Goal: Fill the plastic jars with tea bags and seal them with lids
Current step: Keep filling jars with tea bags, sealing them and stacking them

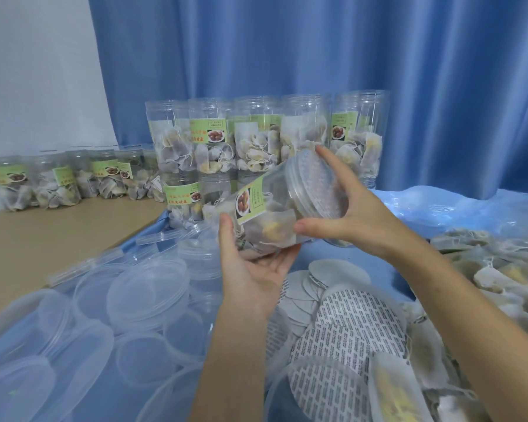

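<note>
A clear plastic jar (265, 214) with a green label lies tilted in mid-air, packed with tea bags. My left hand (253, 266) cups its base from below, thumb on the side. My right hand (348, 214) grips the clear lid (310, 187) seated on the jar's mouth, fingers over the top and thumb under the rim. A printed seal liner shows through the lid.
Filled open jars (256, 141) stand stacked at the back by a blue curtain, more (58, 184) on the left of the brown table. Loose clear lids (134, 300) cover the near left. Round seal liners (357, 324) lie in the middle, loose tea bags (500, 269) on the right.
</note>
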Motion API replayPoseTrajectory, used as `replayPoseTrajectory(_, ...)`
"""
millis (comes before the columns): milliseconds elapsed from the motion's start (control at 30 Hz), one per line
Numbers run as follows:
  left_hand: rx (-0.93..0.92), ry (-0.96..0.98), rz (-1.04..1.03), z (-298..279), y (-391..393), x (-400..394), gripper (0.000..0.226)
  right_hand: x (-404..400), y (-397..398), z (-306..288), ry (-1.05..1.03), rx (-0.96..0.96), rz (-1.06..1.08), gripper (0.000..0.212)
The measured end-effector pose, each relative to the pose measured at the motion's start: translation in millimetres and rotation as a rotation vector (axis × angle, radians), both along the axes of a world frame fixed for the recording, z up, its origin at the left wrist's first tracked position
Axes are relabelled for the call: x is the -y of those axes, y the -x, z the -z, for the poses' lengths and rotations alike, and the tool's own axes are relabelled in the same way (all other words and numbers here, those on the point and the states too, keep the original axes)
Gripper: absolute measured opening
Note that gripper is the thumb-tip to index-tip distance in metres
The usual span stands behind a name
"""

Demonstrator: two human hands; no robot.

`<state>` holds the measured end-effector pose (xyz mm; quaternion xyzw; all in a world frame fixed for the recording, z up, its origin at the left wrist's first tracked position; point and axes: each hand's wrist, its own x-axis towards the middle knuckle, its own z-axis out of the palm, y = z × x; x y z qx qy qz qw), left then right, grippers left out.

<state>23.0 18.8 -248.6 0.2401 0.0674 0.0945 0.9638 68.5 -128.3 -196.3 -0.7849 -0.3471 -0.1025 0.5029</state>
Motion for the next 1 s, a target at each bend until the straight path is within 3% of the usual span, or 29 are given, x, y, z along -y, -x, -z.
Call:
replayPoseTrajectory(100, -0.125, -0.224, -0.094, -14.9, -0.5, 1.6, 0.069, -5.1, 4.3, 0.3, -0.093, 0.097, 0.177, 0.11)
replayPoseTrajectory(167, -0.235, -0.52, -0.257, -28.9, 2.9, 1.9, 0.062, -8.6, 10.3, -3.0, -0.143, 0.128, 0.258, 0.105)
replayPoseTrajectory(267, -0.25, -1.017, -0.467, -47.6, 15.8, -2.1, 0.051, -12.0, 20.7, -12.6, -0.245, 0.125, 0.294, 0.101)
replayPoseTrajectory(333, -0.284, -1.486, -0.47, -63.6, 20.0, -10.7, 0.067, -15.6, 26.3, -20.5, -0.248, 0.158, 0.318, 0.1)
replayPoseTrajectory(400, -0.21, -1.744, -0.335, -80.8, 24.6, -15.5, 0.098, -23.6, 33.7, -26.0, -0.214, 0.188, 0.337, 0.101)
replayPoseTrajectory(433, -0.129, -1.743, -0.253, -90.7, 27.9, -16.2, 0.11, -28.9, 37.1, -28.1, -0.217, 0.18, 0.341, 0.101)
replayPoseTrajectory(500, -0.047, -1.759, -0.282, -102.5, 32.8, -23.7, 0.109, -40.7, 42.8, -32.4, -0.23, 0.144, 0.331, 0.104)
replayPoseTrajectory(600, -0.098, -1.927, -0.415, -108.0, 51.8, -51.0, 0.096, -61.5, 50.1, -37.7, -0.188, 0.102, 0.22, 0.111)
replayPoseTrajectory(700, -0.171, -1.909, -0.383, -110.1, 74.7, -91.8, 0.096, -86.7, 60.5, -38.8, -0.127, 0.052, 0.049, 0.122)
replayPoseTrajectory(800, -0.213, -1.8, -0.408, -112.7, 99.8, -133.4, 0.087, -123.2, 71.3, -48.4, -0.088, 0.044, -0.059, 0.118)
replayPoseTrajectory(933, -0.305, -1.546, -0.458, -110.1, 140.3, -187.2, 0.089, -195.7, 97.7, -61.7, -0.068, 0.139, -0.162, 0.091)
replayPoseTrajectory(1000, -0.356, -1.456, -0.474, -103.7, 159.2, -215.8, 0.088, -235.0, 111.4, -61.1, -0.073, 0.149, -0.223, 0.094)
